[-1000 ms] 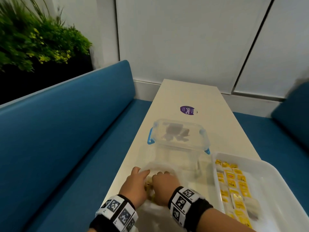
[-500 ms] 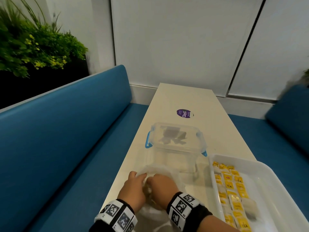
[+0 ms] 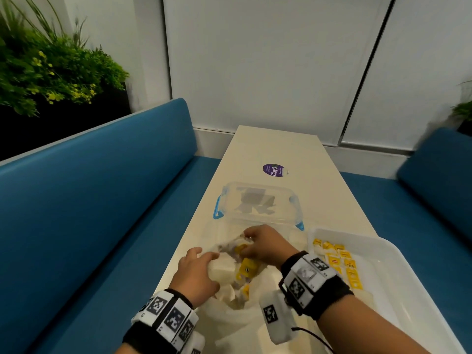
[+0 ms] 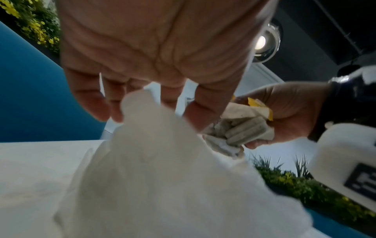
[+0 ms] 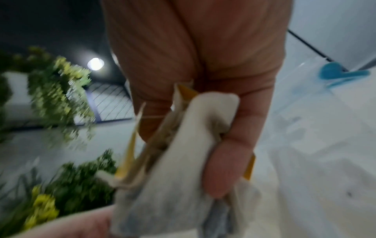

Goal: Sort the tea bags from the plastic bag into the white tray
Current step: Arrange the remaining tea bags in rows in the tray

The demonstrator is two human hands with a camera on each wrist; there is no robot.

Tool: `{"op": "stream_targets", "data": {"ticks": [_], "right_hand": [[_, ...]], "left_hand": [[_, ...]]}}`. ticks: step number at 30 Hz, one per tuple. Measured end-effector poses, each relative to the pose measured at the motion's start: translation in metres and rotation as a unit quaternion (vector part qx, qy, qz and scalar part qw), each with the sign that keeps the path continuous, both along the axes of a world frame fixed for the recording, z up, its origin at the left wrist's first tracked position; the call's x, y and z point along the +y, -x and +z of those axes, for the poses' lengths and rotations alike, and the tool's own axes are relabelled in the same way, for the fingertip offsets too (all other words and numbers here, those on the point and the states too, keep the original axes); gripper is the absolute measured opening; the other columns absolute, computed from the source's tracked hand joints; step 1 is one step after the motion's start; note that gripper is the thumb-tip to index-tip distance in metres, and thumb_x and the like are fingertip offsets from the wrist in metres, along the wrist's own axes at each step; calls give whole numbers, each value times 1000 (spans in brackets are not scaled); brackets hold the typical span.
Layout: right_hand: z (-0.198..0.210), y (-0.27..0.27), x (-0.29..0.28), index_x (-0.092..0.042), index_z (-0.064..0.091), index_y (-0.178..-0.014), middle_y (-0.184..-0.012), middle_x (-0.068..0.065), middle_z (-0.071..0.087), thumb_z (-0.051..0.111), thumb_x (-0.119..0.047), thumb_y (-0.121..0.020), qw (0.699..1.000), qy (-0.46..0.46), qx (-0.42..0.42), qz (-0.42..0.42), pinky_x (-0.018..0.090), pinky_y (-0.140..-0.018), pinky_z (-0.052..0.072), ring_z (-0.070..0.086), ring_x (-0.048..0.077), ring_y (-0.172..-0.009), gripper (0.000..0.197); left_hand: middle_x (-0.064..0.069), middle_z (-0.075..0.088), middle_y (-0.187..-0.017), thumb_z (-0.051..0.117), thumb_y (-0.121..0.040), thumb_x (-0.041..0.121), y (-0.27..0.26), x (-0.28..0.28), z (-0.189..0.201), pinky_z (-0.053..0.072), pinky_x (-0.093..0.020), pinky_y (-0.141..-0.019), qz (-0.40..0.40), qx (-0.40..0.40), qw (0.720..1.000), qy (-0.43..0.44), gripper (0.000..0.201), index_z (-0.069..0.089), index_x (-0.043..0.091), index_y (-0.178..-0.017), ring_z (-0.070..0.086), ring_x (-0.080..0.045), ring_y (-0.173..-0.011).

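right hand [image 3: 265,245] has lifted tea bags [image 4: 242,127] from plastic bag [image 4: 154,169], clear box [image 3: 258,205] just beyond

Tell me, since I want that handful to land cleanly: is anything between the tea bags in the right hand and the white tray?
Nothing visible blocks the way. The right hand grips a bunch of tea bags just above the plastic bag, and the white tray lies directly to its right, open-topped. The clear container sits farther back, off that path.
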State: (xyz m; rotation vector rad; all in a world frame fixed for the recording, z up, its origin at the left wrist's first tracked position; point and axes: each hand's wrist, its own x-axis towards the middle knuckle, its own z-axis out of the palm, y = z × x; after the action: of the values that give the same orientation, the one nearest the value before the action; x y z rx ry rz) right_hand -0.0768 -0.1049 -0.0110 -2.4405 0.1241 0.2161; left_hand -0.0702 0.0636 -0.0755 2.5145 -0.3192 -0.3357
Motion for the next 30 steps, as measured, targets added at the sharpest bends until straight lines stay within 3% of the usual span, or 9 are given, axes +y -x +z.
{"op": "stream_targets", "data": {"ticks": [4,8,10,13,17,20,23,26,30], "right_hand": [[20,6,-24,-18,63,-71,-68,4,59,66,1,-74,979,-197,-7,-57,25,-56,51,56,16,-62,19],[51,19,-40,-13,67,-80,-73,9,65,62,9,-75,925,-371,-49,-70,22,-45,47,60,20,-60,23],[60,27,-48,-12,67,-81,-70,5,65,62,11,-73,907,-397,-113,-84,21,-48,47,59,16,-58,25],[47,41,-56,-18,67,-78,-75,0,67,64,9,-70,922,-283,-233,-123,25,-62,50,60,12,-66,28],[14,67,-63,-28,62,-86,-85,-3,65,60,-15,-66,943,-152,-268,-125,21,-67,48,61,6,-79,24],[0,83,-78,-37,52,-77,-77,-13,55,64,-21,-72,952,-121,-262,-101,12,-62,37,54,-5,-71,21],[-5,98,-96,-30,60,-102,-94,-11,63,70,-35,-71,963,-86,-235,-97,16,-74,45,58,-1,-85,32],[-1,113,-115,-31,55,-116,-106,-14,64,75,-27,-77,957,-161,-211,-114,7,-78,43,58,-8,-93,43],[3,124,-137,-27,60,-105,-100,-9,71,64,-19,-85,916,-284,-227,-166,22,-78,51,65,4,-91,22]], "left_hand": [[1,33,-141,53,-87,7,4,-9,28,33,-25,-100,39,-56,984,163,45,48,28,-126,36,-15,-123],[4,46,-130,48,-94,35,14,-38,66,39,-29,-94,75,-11,922,379,31,48,28,-124,48,-11,-111],[1,51,-123,45,-85,55,22,-61,79,45,-37,-90,83,121,863,483,42,47,35,-121,52,-17,-106],[-11,58,-118,46,-63,73,28,-101,78,50,-46,-78,62,355,708,607,73,51,30,-122,57,-32,-101],[-12,67,-109,51,-68,66,36,-144,70,55,-44,-78,43,463,582,666,70,62,16,-115,63,-28,-102],[-7,65,-89,59,-71,51,42,-167,54,56,-32,-70,73,469,573,668,45,63,17,-101,66,-21,-80],[-11,67,-90,58,-74,42,47,-182,42,57,-34,-68,77,489,548,674,40,66,9,-96,69,-23,-76],[-11,70,-79,58,-72,41,49,-192,35,56,-28,-56,65,521,528,667,39,71,6,-81,69,-23,-66],[-8,66,-66,58,-67,42,50,-200,32,36,-13,-28,31,567,509,647,37,70,8,-76,64,-20,-49]]}}
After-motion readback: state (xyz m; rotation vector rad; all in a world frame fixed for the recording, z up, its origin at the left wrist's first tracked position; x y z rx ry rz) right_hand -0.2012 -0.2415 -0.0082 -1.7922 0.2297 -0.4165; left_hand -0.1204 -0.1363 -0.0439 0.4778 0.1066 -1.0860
